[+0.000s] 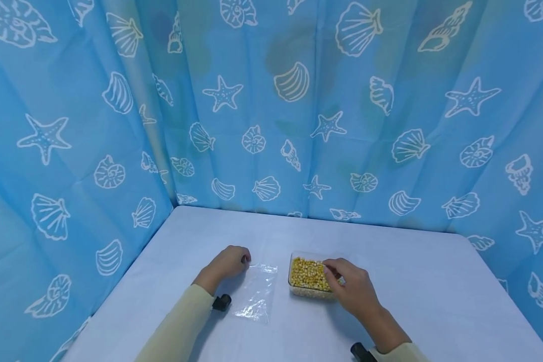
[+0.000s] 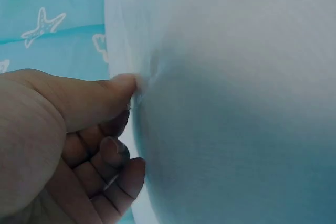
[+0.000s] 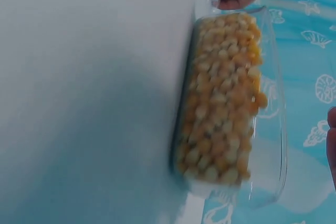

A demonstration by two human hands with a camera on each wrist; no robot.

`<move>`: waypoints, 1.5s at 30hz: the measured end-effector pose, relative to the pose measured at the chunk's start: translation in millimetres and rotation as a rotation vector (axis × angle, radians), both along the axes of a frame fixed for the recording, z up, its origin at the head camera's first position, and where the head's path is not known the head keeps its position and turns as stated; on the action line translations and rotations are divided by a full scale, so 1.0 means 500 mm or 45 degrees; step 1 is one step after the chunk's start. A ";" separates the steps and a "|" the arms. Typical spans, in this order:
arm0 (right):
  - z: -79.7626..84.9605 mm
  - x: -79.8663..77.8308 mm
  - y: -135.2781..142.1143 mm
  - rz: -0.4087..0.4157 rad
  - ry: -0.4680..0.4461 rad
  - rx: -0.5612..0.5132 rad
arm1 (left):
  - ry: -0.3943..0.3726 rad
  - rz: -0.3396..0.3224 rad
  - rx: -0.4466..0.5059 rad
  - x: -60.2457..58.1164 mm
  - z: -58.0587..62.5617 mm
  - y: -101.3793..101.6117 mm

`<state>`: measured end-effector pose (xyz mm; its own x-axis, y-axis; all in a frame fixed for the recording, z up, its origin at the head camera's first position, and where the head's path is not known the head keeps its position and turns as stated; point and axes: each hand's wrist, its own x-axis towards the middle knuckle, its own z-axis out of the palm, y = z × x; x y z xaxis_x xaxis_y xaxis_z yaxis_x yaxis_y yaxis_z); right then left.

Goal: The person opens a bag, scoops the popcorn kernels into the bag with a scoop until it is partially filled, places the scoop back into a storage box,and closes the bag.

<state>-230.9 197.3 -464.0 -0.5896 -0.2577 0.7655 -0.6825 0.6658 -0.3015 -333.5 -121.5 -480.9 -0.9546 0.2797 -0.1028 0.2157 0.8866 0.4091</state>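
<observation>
A flat clear plastic bag (image 1: 256,294) lies on the white table, its upper left corner pinched by my left hand (image 1: 228,262). In the left wrist view, the thumb and index finger of that left hand (image 2: 79,124) meet at the bag's edge, while the other fingers curl loosely below. To the right stands a clear rectangular container (image 1: 309,293) of yellow corn kernels (image 1: 306,274). Over its right end is my right hand (image 1: 355,286), fingers loosely bent with a gap behind the thumb. Only finger edges of the right hand (image 3: 332,142) show in the right wrist view, apart from the container.
The white tabletop (image 1: 416,281) carries the bag and container. Behind it and along the left side hangs a blue curtain (image 1: 253,100) with white shells and starfish. Black wrist cameras (image 1: 221,302) sit near both cuffs.
</observation>
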 end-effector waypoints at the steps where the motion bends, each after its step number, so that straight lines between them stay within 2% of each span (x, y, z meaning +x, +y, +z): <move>1: 0.001 -0.001 -0.005 0.006 0.003 -0.015 | -0.008 -0.007 0.010 0.002 0.002 0.000; 6: 0.004 -0.006 -0.029 -0.001 -0.007 -0.098 | 0.038 -0.093 0.075 0.016 0.024 -0.005; 10: 0.006 -0.009 -0.049 -0.017 -0.068 -0.103 | 0.102 -0.142 0.176 0.031 0.062 -0.009; 14: 0.015 -0.010 -0.071 -0.072 -0.162 -0.080 | 0.111 -0.136 0.253 0.054 0.100 -0.014; 20: 0.033 -0.008 -0.095 -0.127 -0.373 -0.094 | 0.157 -0.197 0.330 0.088 0.144 -0.014; 25: 0.047 -0.007 -0.110 -0.128 -0.531 -0.070 | 0.201 -0.232 0.308 0.115 0.178 -0.005; 28: 0.053 -0.007 -0.112 -0.108 -0.569 -0.034 | 0.209 -0.248 0.273 0.124 0.200 0.009; 30: 0.056 -0.006 -0.112 -0.091 -0.565 -0.002 | 0.209 -0.288 0.259 0.128 0.211 0.020; 34: 0.061 -0.003 -0.106 -0.048 -0.518 0.056 | 0.230 -0.400 0.259 0.135 0.224 0.039; 37: 0.065 0.002 -0.100 0.014 -0.470 0.072 | 0.267 -0.454 0.261 0.144 0.229 0.049; 41: 0.068 0.007 -0.098 0.095 -0.448 0.098 | 0.305 -0.472 0.260 0.151 0.228 0.056; 45: 0.069 0.013 -0.097 0.097 -0.464 0.118 | 0.387 -0.461 0.242 0.159 0.227 0.064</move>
<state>-224.4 148.7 -429.7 -0.7952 -0.3697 0.4806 -0.5903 0.6530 -0.4745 -254.2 -89.5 -367.6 -0.7716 0.5851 0.2495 0.6300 0.6486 0.4272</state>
